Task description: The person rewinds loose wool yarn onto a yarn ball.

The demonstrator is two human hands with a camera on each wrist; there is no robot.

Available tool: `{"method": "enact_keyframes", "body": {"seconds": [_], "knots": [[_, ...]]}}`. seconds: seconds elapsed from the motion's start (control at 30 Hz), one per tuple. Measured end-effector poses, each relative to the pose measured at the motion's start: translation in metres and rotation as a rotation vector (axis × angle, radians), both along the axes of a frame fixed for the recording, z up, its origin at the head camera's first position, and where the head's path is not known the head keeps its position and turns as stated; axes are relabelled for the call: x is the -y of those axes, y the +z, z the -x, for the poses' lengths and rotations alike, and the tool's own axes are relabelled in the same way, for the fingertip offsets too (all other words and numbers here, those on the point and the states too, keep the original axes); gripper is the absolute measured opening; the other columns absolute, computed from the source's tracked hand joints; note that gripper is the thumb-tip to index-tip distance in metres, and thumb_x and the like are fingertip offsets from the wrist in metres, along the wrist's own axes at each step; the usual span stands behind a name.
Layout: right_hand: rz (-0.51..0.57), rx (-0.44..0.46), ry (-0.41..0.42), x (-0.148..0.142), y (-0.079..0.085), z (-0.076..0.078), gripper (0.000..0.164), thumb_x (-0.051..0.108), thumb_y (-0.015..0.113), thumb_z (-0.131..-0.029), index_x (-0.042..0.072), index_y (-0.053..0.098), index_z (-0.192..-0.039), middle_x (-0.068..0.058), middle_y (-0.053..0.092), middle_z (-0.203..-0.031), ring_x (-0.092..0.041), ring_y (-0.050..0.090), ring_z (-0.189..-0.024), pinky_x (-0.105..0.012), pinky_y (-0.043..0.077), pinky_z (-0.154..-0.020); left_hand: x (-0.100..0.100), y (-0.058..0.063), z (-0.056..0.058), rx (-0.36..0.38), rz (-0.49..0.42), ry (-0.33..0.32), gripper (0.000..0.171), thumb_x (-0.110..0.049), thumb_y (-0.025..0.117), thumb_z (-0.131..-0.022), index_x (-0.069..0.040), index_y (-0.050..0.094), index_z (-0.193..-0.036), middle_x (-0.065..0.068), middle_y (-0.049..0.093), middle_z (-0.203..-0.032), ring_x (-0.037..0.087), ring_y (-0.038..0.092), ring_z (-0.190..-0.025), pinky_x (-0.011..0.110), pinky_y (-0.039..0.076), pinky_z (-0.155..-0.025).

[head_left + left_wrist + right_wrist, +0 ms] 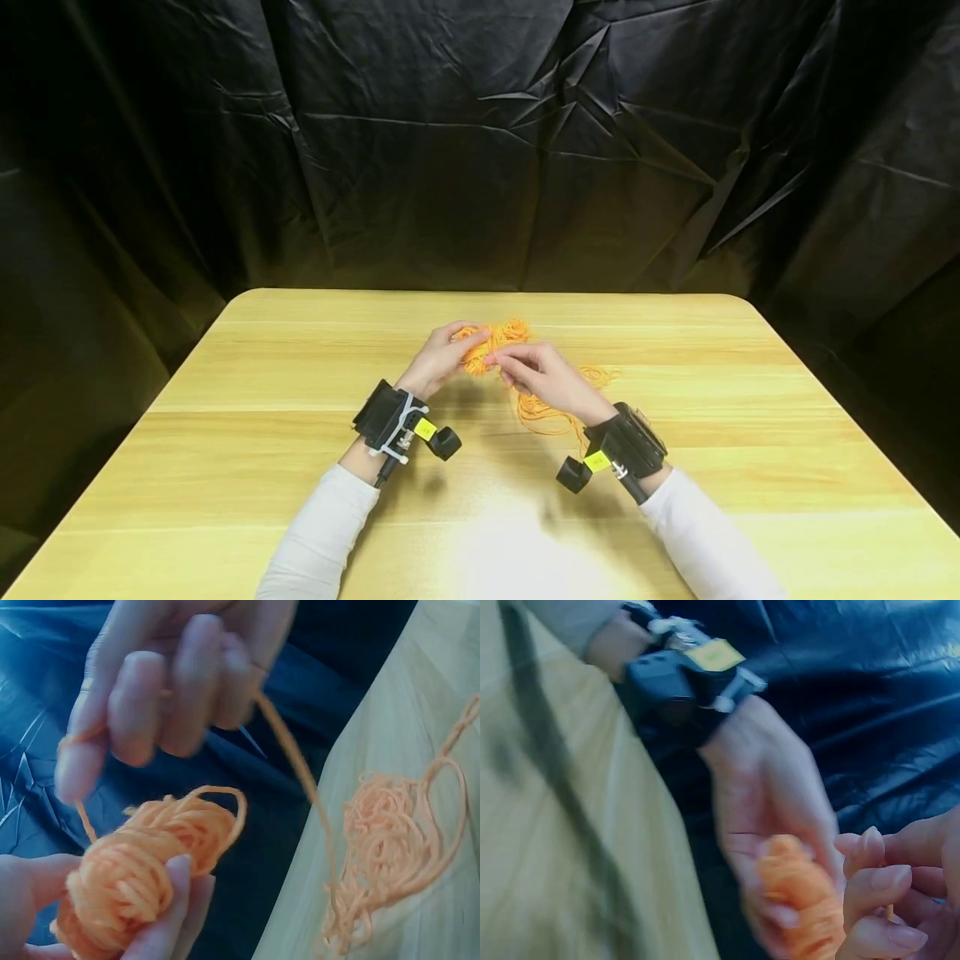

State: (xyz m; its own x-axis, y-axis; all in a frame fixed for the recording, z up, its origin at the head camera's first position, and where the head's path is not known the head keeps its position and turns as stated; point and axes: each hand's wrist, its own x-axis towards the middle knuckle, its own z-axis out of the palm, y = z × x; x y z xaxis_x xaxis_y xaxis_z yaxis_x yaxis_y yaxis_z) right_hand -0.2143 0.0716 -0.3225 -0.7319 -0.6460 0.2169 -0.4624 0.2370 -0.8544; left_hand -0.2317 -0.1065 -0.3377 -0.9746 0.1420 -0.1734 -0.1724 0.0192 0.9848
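A bundle of orange yarn (pixel 124 889), wound thick around its middle with loops at its end, is gripped between the thumb and fingers of my left hand (pixel 441 357). Close on its right, my right hand (pixel 543 379) holds a single strand of the yarn (pixel 296 761) with curled fingers. In the left wrist view that strand crosses the right index finger and runs down to the bundle. Its other end trails to a loose heap of orange yarn (pixel 386 832) on the table. The right wrist view shows the left hand around the bundle, blurred.
The wooden table (pixel 247 467) has rounded far corners. A black sheet (pixel 420 200) hangs behind it. Each wrist carries a black strap with a small camera (pixel 444 443). Part of the loose heap lies beneath and beyond the right forearm.
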Motion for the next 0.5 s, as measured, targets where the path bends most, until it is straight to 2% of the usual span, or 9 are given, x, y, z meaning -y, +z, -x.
{"method": "enact_keyframes", "body": {"seconds": [0.1,0.27,0.37,0.5], "knots": [[-0.025,-0.029,0.044,0.002,-0.009,-0.004,0.023,0.008,0.043,-0.094,-0.003,0.061,-0.103,-0.013,0.049,-0.064,-0.006,0.035,-0.046,-0.018,0.030,-0.041,0.000,0.000,0.000,-0.029,-0.038,0.002,0.036,-0.023,0.055,-0.089,-0.002,0.051,-0.118,0.009,0.057,-0.101,0.011,0.056,-0.081,0.021,0.050,-0.068],[-0.075,-0.011,0.100,0.003,-0.027,-0.005,0.022,0.007,0.043,-0.094,-0.002,0.062,-0.101,-0.018,0.052,-0.067,-0.008,0.041,-0.047,-0.019,0.037,-0.042,0.000,-0.004,-0.002,-0.030,-0.101,-0.036,0.034,-0.023,0.054,-0.089,0.001,0.053,-0.113,0.004,0.057,-0.093,0.010,0.056,-0.080,0.020,0.049,-0.069],[-0.097,0.051,0.113,0.002,-0.036,-0.002,0.024,0.009,0.043,-0.094,-0.003,0.062,-0.102,-0.022,0.053,-0.070,-0.011,0.044,-0.048,-0.018,0.037,-0.042,0.000,-0.005,-0.004,-0.019,-0.122,-0.056,0.033,-0.022,0.055,-0.089,0.002,0.054,-0.111,0.003,0.057,-0.091,0.009,0.056,-0.080,0.019,0.049,-0.070],[-0.075,0.190,0.113,-0.003,-0.044,0.008,0.029,0.014,0.042,-0.095,-0.008,0.058,-0.106,-0.019,0.051,-0.070,-0.011,0.042,-0.048,-0.017,0.032,-0.040,0.000,-0.006,-0.004,-0.007,-0.126,-0.080,0.033,-0.021,0.055,-0.089,0.006,0.054,-0.107,0.003,0.059,-0.089,0.009,0.058,-0.078,0.019,0.049,-0.068]]}}
